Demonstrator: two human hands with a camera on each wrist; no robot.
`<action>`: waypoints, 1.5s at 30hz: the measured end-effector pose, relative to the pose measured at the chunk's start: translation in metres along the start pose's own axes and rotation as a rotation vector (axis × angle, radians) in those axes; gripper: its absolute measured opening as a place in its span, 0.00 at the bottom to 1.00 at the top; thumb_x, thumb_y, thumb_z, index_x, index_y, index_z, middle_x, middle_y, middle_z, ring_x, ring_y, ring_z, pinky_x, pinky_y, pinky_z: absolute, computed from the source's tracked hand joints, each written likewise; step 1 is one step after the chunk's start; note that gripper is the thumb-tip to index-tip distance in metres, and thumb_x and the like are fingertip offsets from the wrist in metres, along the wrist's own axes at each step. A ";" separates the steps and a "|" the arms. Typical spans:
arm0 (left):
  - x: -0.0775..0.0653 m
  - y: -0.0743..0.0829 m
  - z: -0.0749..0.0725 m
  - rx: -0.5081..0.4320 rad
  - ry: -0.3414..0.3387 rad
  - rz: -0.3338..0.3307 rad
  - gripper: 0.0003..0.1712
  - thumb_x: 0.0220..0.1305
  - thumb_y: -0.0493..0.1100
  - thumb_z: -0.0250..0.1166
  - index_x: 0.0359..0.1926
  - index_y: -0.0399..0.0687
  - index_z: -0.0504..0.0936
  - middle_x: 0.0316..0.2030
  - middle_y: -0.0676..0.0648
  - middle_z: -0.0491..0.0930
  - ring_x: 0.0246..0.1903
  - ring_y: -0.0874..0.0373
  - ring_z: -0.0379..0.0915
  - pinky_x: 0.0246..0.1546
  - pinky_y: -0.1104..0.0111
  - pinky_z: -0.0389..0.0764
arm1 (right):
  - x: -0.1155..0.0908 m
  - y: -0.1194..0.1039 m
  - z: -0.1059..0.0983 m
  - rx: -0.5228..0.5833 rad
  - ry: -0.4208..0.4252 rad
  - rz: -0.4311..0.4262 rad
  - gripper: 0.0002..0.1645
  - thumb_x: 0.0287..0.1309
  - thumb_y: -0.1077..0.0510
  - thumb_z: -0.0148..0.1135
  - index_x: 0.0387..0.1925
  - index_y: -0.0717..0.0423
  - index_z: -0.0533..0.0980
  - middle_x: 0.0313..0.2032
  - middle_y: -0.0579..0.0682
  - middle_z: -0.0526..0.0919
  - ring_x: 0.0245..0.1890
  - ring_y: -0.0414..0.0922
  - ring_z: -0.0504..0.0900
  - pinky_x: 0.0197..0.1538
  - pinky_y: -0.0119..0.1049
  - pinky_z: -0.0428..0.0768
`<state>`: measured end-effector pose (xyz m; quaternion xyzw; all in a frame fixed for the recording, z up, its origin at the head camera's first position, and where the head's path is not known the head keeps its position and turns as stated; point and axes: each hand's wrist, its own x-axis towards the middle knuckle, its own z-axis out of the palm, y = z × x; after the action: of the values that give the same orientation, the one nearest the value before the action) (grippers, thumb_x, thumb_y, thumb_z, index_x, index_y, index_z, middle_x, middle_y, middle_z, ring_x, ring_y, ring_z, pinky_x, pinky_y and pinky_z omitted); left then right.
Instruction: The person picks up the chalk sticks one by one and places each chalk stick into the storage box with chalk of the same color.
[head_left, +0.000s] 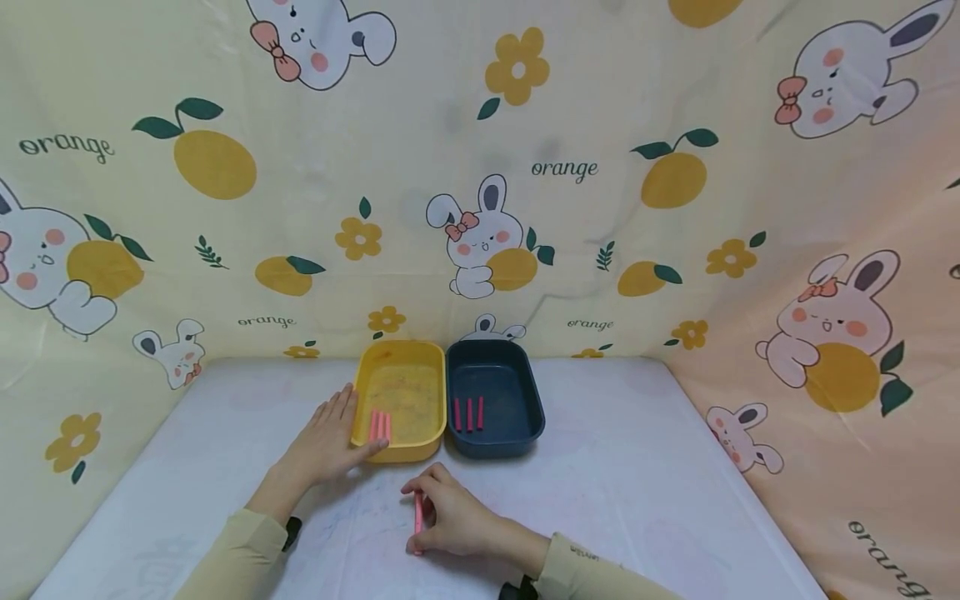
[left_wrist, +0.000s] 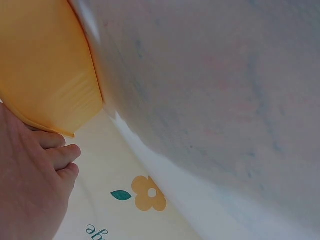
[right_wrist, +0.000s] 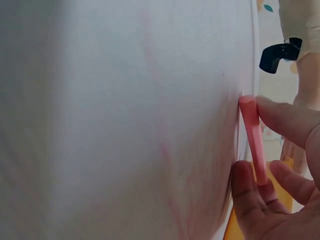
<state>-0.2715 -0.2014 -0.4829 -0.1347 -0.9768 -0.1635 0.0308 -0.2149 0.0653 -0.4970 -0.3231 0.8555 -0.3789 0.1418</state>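
Observation:
My right hand (head_left: 457,517) pinches a pink chalk stick (right_wrist: 254,140) between thumb and fingertips, just above or at the white tabletop in front of the two trays; contact with the surface cannot be told. My left hand (head_left: 326,437) rests against the near left corner of the yellow tray (head_left: 437,433), its fingers along the left side and its thumb over the front rim. Inside that tray, three light pink chalk sticks (head_left: 380,426) lie side by side near the thumb. Three darker pink sticks (head_left: 469,414) lie spaced apart in the navy tray (head_left: 517,451).
Both trays stand side by side at the back of the white table (head_left: 630,492). A printed cloth (head_left: 570,242) with rabbits and oranges hangs behind and around the table. Faint blue and pink smudges mark the tabletop. Dark bands show at both wrists.

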 end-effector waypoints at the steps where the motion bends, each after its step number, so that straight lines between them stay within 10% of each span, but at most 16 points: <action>1: 0.000 0.000 0.000 0.000 0.001 -0.001 0.68 0.67 0.79 0.53 0.78 0.22 0.47 0.80 0.27 0.44 0.78 0.29 0.45 0.77 0.40 0.49 | 0.000 0.000 0.000 0.018 0.001 -0.003 0.36 0.49 0.58 0.84 0.59 0.52 0.78 0.46 0.41 0.69 0.35 0.29 0.76 0.41 0.23 0.79; 17: 0.001 -0.003 0.001 0.007 0.000 0.003 0.69 0.66 0.80 0.53 0.79 0.23 0.46 0.80 0.27 0.44 0.78 0.30 0.44 0.77 0.40 0.50 | -0.003 0.001 -0.004 0.211 0.018 -0.010 0.26 0.53 0.69 0.77 0.54 0.57 0.80 0.43 0.40 0.75 0.40 0.32 0.80 0.43 0.24 0.83; 45: 0.001 -0.004 0.002 0.007 0.011 0.025 0.67 0.68 0.78 0.54 0.78 0.22 0.48 0.80 0.26 0.45 0.78 0.29 0.45 0.77 0.40 0.50 | 0.023 -0.012 -0.051 0.162 0.056 -0.181 0.09 0.68 0.69 0.65 0.48 0.62 0.84 0.45 0.56 0.85 0.41 0.42 0.89 0.44 0.26 0.85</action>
<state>-0.2739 -0.2040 -0.4861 -0.1457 -0.9755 -0.1605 0.0386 -0.2520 0.0730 -0.4538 -0.3756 0.7932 -0.4669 0.1086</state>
